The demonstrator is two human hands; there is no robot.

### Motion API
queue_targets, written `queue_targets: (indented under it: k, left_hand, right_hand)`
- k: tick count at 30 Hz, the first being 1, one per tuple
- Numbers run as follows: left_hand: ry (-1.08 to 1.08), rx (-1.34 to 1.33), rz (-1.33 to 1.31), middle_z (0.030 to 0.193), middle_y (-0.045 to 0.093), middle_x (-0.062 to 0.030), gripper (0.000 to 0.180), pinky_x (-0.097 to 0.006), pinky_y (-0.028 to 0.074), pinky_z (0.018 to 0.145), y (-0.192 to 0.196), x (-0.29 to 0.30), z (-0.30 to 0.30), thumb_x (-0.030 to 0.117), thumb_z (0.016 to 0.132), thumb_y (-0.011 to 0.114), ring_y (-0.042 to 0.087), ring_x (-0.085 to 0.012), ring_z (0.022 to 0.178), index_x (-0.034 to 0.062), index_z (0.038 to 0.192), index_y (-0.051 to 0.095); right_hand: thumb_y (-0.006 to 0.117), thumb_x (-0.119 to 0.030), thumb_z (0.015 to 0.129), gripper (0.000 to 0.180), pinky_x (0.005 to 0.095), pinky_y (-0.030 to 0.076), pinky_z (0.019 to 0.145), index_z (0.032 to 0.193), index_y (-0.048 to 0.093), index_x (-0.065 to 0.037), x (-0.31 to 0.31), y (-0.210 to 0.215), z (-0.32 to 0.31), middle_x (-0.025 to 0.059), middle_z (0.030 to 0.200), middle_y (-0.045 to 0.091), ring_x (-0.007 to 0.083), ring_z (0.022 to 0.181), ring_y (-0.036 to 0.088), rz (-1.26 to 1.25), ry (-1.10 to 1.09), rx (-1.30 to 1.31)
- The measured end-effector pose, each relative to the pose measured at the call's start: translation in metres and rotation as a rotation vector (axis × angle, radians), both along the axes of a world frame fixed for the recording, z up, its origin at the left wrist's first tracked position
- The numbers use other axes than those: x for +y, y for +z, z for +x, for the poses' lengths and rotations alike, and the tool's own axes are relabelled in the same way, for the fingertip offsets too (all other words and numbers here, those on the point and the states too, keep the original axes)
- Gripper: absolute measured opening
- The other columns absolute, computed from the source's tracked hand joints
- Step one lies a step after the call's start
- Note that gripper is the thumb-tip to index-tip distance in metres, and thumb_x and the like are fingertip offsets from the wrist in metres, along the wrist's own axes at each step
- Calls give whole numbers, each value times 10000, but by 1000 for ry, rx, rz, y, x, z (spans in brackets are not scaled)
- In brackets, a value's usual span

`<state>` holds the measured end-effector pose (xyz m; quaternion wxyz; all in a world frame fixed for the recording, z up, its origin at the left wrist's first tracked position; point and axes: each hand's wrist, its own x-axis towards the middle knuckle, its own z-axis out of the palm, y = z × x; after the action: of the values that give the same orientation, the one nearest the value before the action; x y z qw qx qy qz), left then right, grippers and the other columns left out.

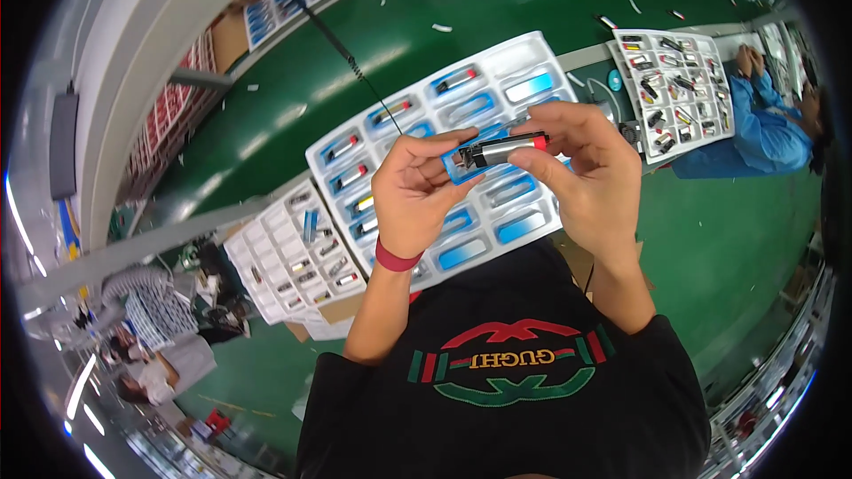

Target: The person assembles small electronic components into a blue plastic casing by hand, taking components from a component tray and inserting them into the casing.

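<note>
Currently, a slim silver cylinder assembly [504, 153], smooth and metallic with a black bracket and a red end, is held in mid-air above the middle of a tray, alongside a glossy blue shell [458, 168]. The left hand [414, 184] pinches the shell's near end between thumb and curled fingers; the right hand [596, 160] closes thumb and fingers about the red end of the assembly. A dark red band [398, 258] circles the left wrist, in front of a soft black shirt [355, 408] with an embroidered-looking red, green and yellow design. Beneath the hands, the white moulded tray [519, 55] has elongated, round-cornered compartments, many with shiny blue shells, several of these bearing red-tipped cylindrical inserts. To its left, a second white tray [259, 235] carries scattered small parts; to the right, a third tray [625, 68] is well filled with black, silver and red pieces. Beyond stretches a polished green surface [293, 115], flecked with pale scraps [441, 27] and crossed by a partly coiled black cord [342, 51]. Farther right sits a co-worker in a creased blue garment [754, 137].
</note>
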<state>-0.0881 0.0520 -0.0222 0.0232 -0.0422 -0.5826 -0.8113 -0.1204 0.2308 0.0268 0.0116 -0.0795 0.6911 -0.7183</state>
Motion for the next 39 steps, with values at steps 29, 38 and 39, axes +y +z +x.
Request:
queue_targets:
  k: [29,38,39]
  left_hand:
    - [109,-1,-27,1209,568,-212,344,-318,550,853,-23,-23,42,-191,747,591,611,-261,1075,-14,1029,506]
    - [147,46,17,1220,553,-239,343,-309,546,845,-27,-19,45,-205,747,585,596,-259,1092,-10,1014,493]
    - [136,48,15,1220,553,-239,343,-309,546,845,-27,-19,46,-205,747,585,596,-259,1092,-10,1014,493]
  right_hand:
    - [774,-9,710,383,212,445,636,1025,555,-4,-35,8,10,63,850,659,78,688,548,438,229,-288]
    - [836,-102,625,437,223,443,591,980,592,-26,-44,-5,19,50,962,613,106,677,559,662,-26,49]
    - [848,-138,610,459,226,443,581,978,597,-28,-44,-5,19,45,972,602,113,686,564,712,-36,55]
